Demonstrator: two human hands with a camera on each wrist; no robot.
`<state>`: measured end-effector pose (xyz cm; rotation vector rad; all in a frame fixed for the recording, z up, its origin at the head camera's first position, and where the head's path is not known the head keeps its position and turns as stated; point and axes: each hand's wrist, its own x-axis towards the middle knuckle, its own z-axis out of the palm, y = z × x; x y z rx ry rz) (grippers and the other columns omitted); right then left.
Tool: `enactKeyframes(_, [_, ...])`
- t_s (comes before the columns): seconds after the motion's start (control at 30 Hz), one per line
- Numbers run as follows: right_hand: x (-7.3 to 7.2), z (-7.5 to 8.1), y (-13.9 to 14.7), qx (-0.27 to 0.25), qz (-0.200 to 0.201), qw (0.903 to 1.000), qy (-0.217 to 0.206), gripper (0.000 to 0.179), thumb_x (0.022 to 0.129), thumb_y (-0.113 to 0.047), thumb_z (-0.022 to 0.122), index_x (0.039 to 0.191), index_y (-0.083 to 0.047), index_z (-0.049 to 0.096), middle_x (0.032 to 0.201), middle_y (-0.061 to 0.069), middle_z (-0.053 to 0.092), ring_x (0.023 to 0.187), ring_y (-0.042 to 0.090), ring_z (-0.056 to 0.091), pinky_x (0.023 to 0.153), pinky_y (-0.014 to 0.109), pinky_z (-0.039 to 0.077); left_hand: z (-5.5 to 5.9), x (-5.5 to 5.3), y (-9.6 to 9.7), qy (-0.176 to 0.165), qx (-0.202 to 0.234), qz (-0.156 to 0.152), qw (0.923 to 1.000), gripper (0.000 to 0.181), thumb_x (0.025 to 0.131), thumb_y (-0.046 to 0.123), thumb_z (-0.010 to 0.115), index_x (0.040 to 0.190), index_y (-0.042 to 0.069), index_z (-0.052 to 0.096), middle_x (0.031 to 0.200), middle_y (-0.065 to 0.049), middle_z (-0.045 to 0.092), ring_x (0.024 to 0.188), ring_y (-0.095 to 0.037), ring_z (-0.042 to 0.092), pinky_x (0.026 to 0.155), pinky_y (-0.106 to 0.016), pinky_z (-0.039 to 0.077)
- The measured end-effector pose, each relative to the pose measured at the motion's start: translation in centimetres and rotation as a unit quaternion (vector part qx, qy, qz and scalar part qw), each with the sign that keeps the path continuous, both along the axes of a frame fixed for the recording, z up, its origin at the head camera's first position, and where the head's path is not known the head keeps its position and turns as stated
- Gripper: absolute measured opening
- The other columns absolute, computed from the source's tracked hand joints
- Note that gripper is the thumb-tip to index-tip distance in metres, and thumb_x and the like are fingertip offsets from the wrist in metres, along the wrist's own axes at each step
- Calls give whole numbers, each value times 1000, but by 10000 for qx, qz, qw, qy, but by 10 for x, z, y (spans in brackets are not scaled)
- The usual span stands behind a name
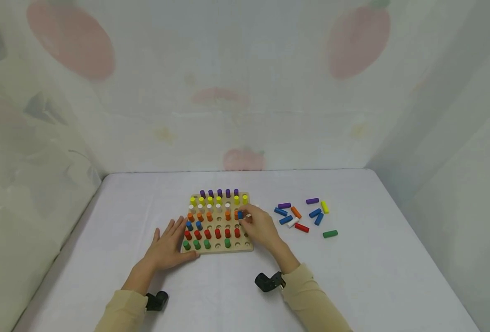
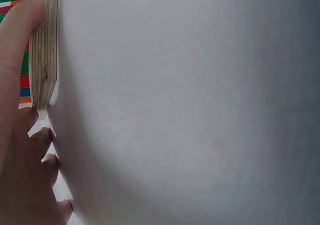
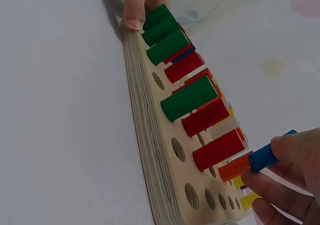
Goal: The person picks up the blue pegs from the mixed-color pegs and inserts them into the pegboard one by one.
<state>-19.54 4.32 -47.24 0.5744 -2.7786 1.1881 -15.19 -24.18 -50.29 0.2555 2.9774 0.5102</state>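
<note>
A wooden pegboard [image 1: 217,249] lies flat on the table, with rows of purple, yellow, white, orange, blue, red and green pegs standing in its holes. My right hand [image 1: 262,227] is over the board's right side, pinching a blue peg [image 3: 264,152] between thumb and fingers. In the right wrist view this peg is above the board, close to an orange peg [image 3: 235,168]. My left hand [image 1: 167,248] rests at the board's front left corner, fingers spread along the left side. Its thumb touches the plywood edge [image 2: 46,60] in the left wrist view.
Loose pegs lie scattered to the right of the board, among them a red peg [image 1: 301,228], a green peg [image 1: 330,234], a yellow peg [image 1: 325,207] and several blue ones. The table [image 1: 377,258] has a white cover, and pale printed curtains hang behind and beside it.
</note>
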Motion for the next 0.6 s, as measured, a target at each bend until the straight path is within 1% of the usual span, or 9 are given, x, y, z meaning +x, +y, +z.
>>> enactKeyframes(0.23, [-2,2,-8,-2,129,9998,156,22,88,-18,62,110,-17,60,102,-3,65,81,8,60,70,18,51,-2,-1,-1,35,-2,-24,10000,112,65,75,60,147,10,20,153,-13,20,139,-38,14,105,-67,2])
enactKeyframes(0.3, [-2,2,-11,24,162,9998,152,23,88,-18,62,111,-16,60,103,-3,65,82,8,60,69,17,51,-2,0,-1,44,1,-25,10000,112,65,74,60,147,10,20,153,-13,20,139,-38,14,105,-67,2])
enactKeyframes(0.5, [-3,4,-20,120,208,9997,68,24,88,-19,62,112,-17,61,97,-4,65,75,7,54,64,16,48,-1,0,0,61,14,-29,10000,112,65,74,60,147,10,21,153,-13,20,139,-38,14,105,-67,2])
enactKeyframes(0.6, [-4,4,-25,125,266,9996,18,24,88,-19,63,111,-17,62,98,-4,65,76,6,54,66,16,48,-1,0,0,62,17,-39,10000,112,65,74,60,147,9,21,152,-13,21,139,-39,14,105,-67,3])
